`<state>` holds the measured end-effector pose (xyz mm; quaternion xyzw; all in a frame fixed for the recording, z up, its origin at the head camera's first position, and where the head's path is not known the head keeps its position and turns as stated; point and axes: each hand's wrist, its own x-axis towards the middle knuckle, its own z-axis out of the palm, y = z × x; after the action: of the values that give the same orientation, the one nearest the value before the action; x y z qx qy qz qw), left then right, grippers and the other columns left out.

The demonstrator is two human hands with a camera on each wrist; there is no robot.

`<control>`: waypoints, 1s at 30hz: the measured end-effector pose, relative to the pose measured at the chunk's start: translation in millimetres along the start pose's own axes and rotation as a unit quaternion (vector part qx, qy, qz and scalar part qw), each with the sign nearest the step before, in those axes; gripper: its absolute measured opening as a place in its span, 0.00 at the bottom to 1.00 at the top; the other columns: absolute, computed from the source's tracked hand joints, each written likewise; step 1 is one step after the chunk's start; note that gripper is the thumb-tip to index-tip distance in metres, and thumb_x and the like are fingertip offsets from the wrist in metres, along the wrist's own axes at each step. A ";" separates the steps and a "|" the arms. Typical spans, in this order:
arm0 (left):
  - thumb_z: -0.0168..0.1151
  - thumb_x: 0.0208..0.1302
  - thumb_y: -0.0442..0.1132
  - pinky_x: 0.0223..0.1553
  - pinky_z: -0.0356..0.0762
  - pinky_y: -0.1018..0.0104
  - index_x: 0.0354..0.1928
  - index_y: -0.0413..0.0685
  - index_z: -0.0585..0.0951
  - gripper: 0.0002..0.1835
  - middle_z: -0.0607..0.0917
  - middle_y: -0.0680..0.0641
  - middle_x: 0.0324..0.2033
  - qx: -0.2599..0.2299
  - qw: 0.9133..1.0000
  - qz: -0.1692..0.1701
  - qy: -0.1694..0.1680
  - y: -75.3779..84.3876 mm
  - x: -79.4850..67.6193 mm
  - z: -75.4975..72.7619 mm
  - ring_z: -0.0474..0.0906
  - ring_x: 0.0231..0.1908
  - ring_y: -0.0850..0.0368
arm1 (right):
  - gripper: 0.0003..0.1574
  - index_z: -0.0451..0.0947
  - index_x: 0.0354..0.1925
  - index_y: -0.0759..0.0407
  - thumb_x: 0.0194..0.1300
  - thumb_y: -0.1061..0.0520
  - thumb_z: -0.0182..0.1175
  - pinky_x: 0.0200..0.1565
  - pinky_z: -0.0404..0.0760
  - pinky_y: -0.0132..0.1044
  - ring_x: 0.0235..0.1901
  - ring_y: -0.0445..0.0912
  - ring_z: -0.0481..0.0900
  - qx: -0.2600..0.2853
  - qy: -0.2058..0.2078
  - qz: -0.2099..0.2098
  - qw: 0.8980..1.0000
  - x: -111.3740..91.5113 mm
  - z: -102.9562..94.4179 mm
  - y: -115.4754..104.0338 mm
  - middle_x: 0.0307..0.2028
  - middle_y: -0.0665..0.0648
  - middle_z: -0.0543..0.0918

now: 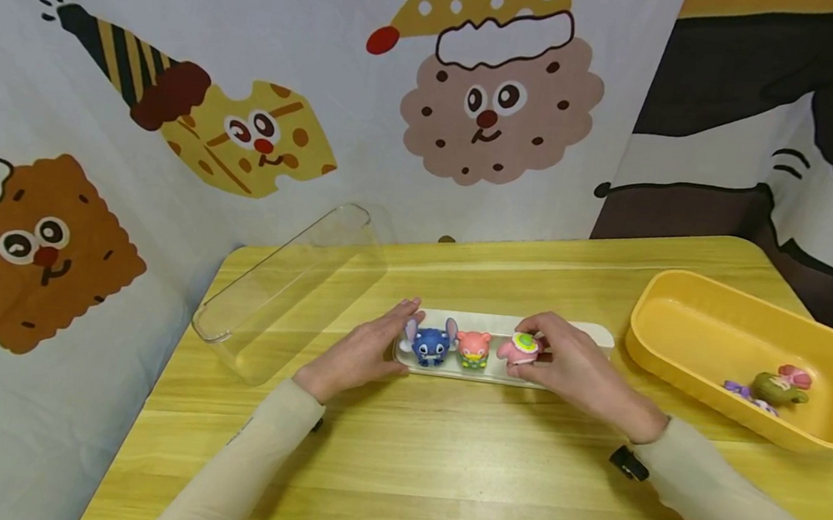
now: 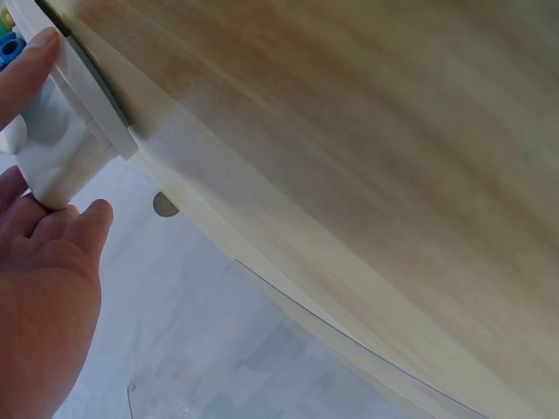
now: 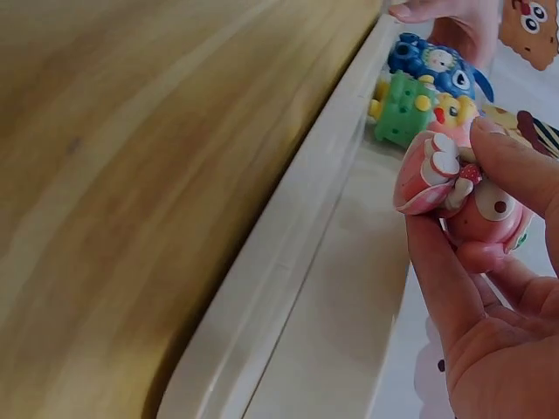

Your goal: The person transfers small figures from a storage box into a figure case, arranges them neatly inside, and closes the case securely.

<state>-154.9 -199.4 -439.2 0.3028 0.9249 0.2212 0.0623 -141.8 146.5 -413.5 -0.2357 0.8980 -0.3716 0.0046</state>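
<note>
A long white display base (image 1: 489, 323) lies across the middle of the table. Its left end is held by my left hand (image 1: 362, 353), thumb (image 2: 33, 70) at the front edge and fingers round the far side. On the base sit a blue big-eared figurine (image 1: 429, 345) and, beside it, a pink and green figurine (image 1: 472, 347). To their right, my right hand (image 1: 575, 369) pinches a pink figurine (image 3: 493, 214) with a white, yellow and green top between thumb and fingers. In the right wrist view it appears just above the base.
At the right stands a yellow bin (image 1: 684, 378) with an olive-green figurine (image 1: 773, 388) and pink and purple pieces inside. A clear plastic cover (image 1: 301, 282) lies at the back left of the wooden table (image 1: 425, 478). Behind hangs a cartoon-printed cloth (image 1: 368, 138).
</note>
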 end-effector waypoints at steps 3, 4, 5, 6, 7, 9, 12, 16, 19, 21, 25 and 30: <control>0.78 0.60 0.41 0.76 0.58 0.53 0.81 0.48 0.59 0.51 0.52 0.47 0.82 0.000 1.000 0.002 0.001 -0.3 0.3 0.0 0.48 0.80 0.52 | 0.27 0.80 0.49 0.58 0.55 0.54 0.81 0.40 0.84 0.37 0.39 0.45 0.78 -0.017 0.000 -0.003 1.000 -0.2 2.4 1.0 0.43 0.52 0.82; 0.78 0.60 0.41 0.76 0.58 0.53 0.81 0.48 0.59 0.51 0.52 0.47 0.82 0.000 1.000 0.003 0.001 -0.6 0.3 0.1 0.48 0.80 0.52 | 0.28 0.80 0.49 0.59 0.55 0.53 0.81 0.39 0.83 0.37 0.39 0.45 0.78 -0.022 0.000 -0.004 1.000 -0.4 2.9 0.9 0.43 0.52 0.82; 0.78 0.60 0.41 0.76 0.58 0.53 0.81 0.48 0.59 0.51 0.52 0.47 0.82 0.000 1.000 0.003 0.001 -0.8 0.5 0.2 0.48 0.80 0.52 | 0.28 0.80 0.49 0.59 0.55 0.53 0.82 0.39 0.83 0.37 0.38 0.45 0.78 -0.027 0.001 -0.006 1.000 -0.4 3.6 1.0 0.43 0.52 0.81; 0.78 0.60 0.41 0.76 0.58 0.53 0.81 0.48 0.59 0.51 0.52 0.47 0.82 0.001 1.000 0.003 0.001 -0.9 0.5 0.3 0.48 0.80 0.52 | 0.28 0.80 0.48 0.59 0.54 0.53 0.82 0.39 0.83 0.37 0.38 0.45 0.77 -0.033 0.002 -0.009 0.999 -0.4 4.3 1.4 0.43 0.52 0.81; 0.78 0.60 0.41 0.76 0.58 0.53 0.81 0.48 0.59 0.51 0.52 0.47 0.82 0.002 1.000 0.003 0.001 -0.8 0.4 0.2 0.48 0.80 0.52 | 0.28 0.80 0.48 0.59 0.54 0.53 0.82 0.38 0.82 0.37 0.38 0.44 0.77 -0.039 0.004 -0.012 0.999 -0.3 5.0 1.8 0.42 0.52 0.81; 0.78 0.61 0.41 0.76 0.58 0.54 0.81 0.48 0.59 0.51 0.51 0.47 0.82 0.003 1.000 0.003 0.000 -0.7 0.4 0.2 0.48 0.80 0.53 | 0.28 0.80 0.47 0.59 0.53 0.53 0.82 0.38 0.82 0.37 0.37 0.44 0.76 -0.051 0.006 -0.021 0.998 -0.1 6.6 2.7 0.42 0.52 0.81; 0.78 0.61 0.41 0.76 0.58 0.54 0.81 0.48 0.59 0.51 0.51 0.48 0.82 0.004 1.000 0.002 0.001 -0.3 0.3 0.1 0.48 0.80 0.53 | 0.28 0.80 0.46 0.58 0.52 0.54 0.83 0.38 0.83 0.37 0.37 0.43 0.76 -0.065 0.013 -0.036 0.997 0.1 9.0 4.6 0.42 0.52 0.81; 0.78 0.61 0.41 0.76 0.58 0.53 0.81 0.48 0.59 0.51 0.51 0.48 0.82 0.002 1.000 0.001 0.001 -0.5 0.5 0.3 0.48 0.80 0.53 | 0.29 0.80 0.47 0.57 0.52 0.53 0.83 0.40 0.84 0.38 0.38 0.43 0.77 -0.076 0.015 -0.054 0.996 -1.1 10.9 6.2 0.43 0.52 0.82; 0.78 0.60 0.41 0.76 0.58 0.52 0.81 0.48 0.59 0.51 0.51 0.47 0.82 0.001 1.000 0.000 0.000 0.0 0.7 0.2 0.48 0.80 0.52 | 0.29 0.79 0.48 0.58 0.52 0.53 0.83 0.40 0.85 0.39 0.38 0.43 0.77 -0.089 0.015 -0.064 0.994 -2.7 11.6 6.8 0.43 0.53 0.81; 0.78 0.60 0.40 0.76 0.59 0.51 0.81 0.48 0.59 0.51 0.52 0.46 0.82 0.001 1.000 0.000 0.001 0.4 0.9 0.0 0.49 0.80 0.52 | 0.29 0.79 0.48 0.58 0.53 0.52 0.82 0.39 0.85 0.40 0.38 0.43 0.77 -0.098 0.017 -0.068 0.993 -4.0 11.4 7.1 0.43 0.53 0.80; 0.78 0.60 0.40 0.76 0.59 0.50 0.81 0.48 0.59 0.52 0.53 0.45 0.82 0.003 1.000 -0.001 0.001 0.9 1.2 0.0 0.49 0.80 0.51 | 0.29 0.80 0.49 0.58 0.54 0.51 0.82 0.37 0.85 0.40 0.37 0.43 0.77 -0.112 0.023 -0.074 0.991 -5.6 11.3 7.6 0.44 0.53 0.80; 0.79 0.59 0.41 0.76 0.58 0.49 0.81 0.48 0.59 0.52 0.53 0.44 0.82 0.004 1.000 -0.003 0.000 0.9 1.2 0.3 0.49 0.80 0.51 | 0.30 0.82 0.52 0.56 0.54 0.49 0.82 0.41 0.88 0.42 0.41 0.44 0.80 -0.127 0.019 -0.088 0.988 -7.2 8.6 8.7 0.48 0.53 0.82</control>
<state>-155.3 -197.9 -439.1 0.3007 0.9265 0.2177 0.0620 -137.4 149.2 -426.7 -0.3055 0.9135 -0.2581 -0.0748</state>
